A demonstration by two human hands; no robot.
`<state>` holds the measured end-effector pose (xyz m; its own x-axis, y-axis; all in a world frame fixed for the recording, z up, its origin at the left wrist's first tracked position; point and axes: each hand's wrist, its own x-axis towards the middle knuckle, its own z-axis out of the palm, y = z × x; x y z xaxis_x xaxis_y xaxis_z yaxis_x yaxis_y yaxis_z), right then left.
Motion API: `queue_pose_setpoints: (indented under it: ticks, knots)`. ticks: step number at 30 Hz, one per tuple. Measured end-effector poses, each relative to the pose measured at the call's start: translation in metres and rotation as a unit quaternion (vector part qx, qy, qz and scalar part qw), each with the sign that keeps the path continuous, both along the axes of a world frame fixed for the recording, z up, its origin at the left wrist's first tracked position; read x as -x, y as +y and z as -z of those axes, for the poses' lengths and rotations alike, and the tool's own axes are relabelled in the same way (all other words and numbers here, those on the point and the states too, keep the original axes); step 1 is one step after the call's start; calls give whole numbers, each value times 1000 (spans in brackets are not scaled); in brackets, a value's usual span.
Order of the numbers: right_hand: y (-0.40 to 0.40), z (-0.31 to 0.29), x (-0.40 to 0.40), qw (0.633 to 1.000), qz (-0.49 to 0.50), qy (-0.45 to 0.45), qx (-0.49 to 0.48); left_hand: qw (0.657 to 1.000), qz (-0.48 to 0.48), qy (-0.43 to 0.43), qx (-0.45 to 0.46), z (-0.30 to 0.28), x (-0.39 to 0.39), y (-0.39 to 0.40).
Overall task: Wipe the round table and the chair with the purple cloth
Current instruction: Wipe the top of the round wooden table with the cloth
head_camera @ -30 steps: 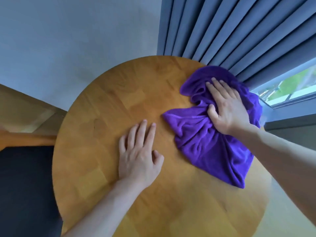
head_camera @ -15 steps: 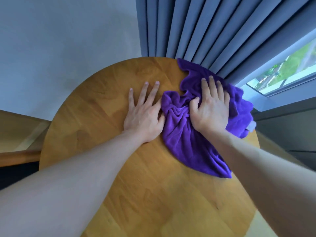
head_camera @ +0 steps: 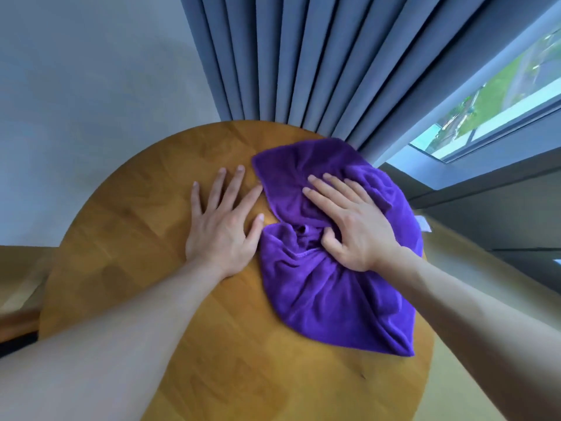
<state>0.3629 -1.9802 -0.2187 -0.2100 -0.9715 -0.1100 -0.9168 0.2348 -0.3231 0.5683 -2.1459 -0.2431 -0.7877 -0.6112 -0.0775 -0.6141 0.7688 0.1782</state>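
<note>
Wooden round table (head_camera: 127, 238) carried both hands. The left hand (head_camera: 221, 232) lay flat on bare wood with fingers spread, its thumb touching the purple cloth (head_camera: 328, 287). The right hand (head_camera: 355, 226) pressed the cloth with straight fingers. Grey curtains (head_camera: 303, 62) and a window (head_camera: 501, 95) stood behind the far right edge.

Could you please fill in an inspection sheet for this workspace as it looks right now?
Surface: round wooden table, bare wood showing left and front.
Job's things: purple cloth crumpled on the table's right side; chair not clearly in view.
Clutter: nothing seen.
Hands: left hand flat on the wood beside the cloth; right hand presses on the cloth, fingers straight.
Cables: nothing seen.
Surroundings: grey curtain, window, pale wall.
</note>
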Motion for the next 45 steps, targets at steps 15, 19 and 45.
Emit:
queue_pose_setpoints:
  ticks: [15,19,45]
  knots:
    - [-49,1,-73,985,168,9,-30,1000,14,-24,-14,-5,-2,-2]
    - [2,-3,-48,998,-28,0,-56,1000,-3,2,-17,-8,2,1]
    - [-17,1,23,996,-74,43,-33,1000,1,3,-15,-3,1,0]
